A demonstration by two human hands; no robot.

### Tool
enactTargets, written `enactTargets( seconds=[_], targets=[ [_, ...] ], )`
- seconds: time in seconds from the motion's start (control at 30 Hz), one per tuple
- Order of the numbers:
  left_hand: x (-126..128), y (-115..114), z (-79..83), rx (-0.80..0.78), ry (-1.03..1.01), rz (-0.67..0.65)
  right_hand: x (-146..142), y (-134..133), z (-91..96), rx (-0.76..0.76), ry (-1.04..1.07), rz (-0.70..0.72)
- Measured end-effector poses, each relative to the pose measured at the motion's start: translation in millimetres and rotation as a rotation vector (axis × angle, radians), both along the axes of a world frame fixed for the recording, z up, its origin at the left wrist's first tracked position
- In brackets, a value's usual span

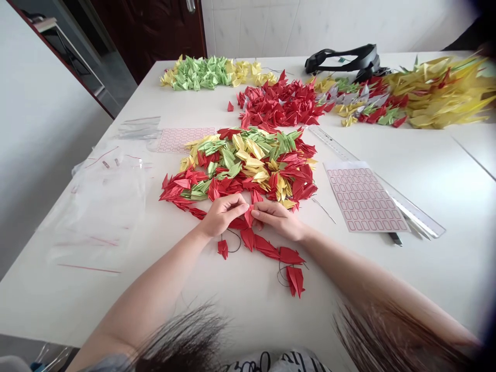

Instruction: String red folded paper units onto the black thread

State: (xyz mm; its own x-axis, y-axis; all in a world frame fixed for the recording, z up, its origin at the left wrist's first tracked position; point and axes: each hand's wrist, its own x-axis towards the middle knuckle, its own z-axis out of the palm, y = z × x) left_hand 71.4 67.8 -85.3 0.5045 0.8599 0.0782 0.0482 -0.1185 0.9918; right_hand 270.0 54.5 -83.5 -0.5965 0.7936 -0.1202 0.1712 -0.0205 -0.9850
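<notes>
Two bare hands meet at the near edge of a heap of origami cranes on a white table [437,279]. The left hand [221,214] reaches in from the near left and the right hand [277,220] from the near right. Their fingertips [244,207] close from either side on a red paper crane [249,217], which stands between them with its long axis pointing far; neither hand is clearly nearer to it. From this crane, a strand of red cranes [266,247] on dark thread lies on the table and trails toward the near right, with nothing across its path. Just beyond the hands sits the mixed heap [240,165] of red, yellow and green cranes. To the right lie a thin wire [323,210], a sheet of pink labels [364,199] and a long clear ruler [372,182]. Clear plastic bags [101,206] lie to the left. Farther away are a pile of red cranes [281,103], a green and yellow pile [213,72], and a large yellow pile [437,93] at far right.
</notes>
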Motion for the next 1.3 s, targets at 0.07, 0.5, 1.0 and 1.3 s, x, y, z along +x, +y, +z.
enactTargets(
  seconds=[0.07,0.5,1.0,1.3],
  targets=[
    [0,0,-0.1,-0.019,-0.03,0.026,0,-1,2.1,-0.008,0.044,-0.012],
    [2,-1,-4.2,0.075,-0.03,0.153,-12,-9,-4.9,0.144,0.108,-0.467],
    [1,2,-3.7,-0.028,-0.147,0.268,-7,-7,-4.3,0.382,-0.021,-0.335],
    [2,-1,-3.9,-0.037,-0.001,0.233,-14,-15,-10.5,1.051,-0.197,-0.445]
  ],
)
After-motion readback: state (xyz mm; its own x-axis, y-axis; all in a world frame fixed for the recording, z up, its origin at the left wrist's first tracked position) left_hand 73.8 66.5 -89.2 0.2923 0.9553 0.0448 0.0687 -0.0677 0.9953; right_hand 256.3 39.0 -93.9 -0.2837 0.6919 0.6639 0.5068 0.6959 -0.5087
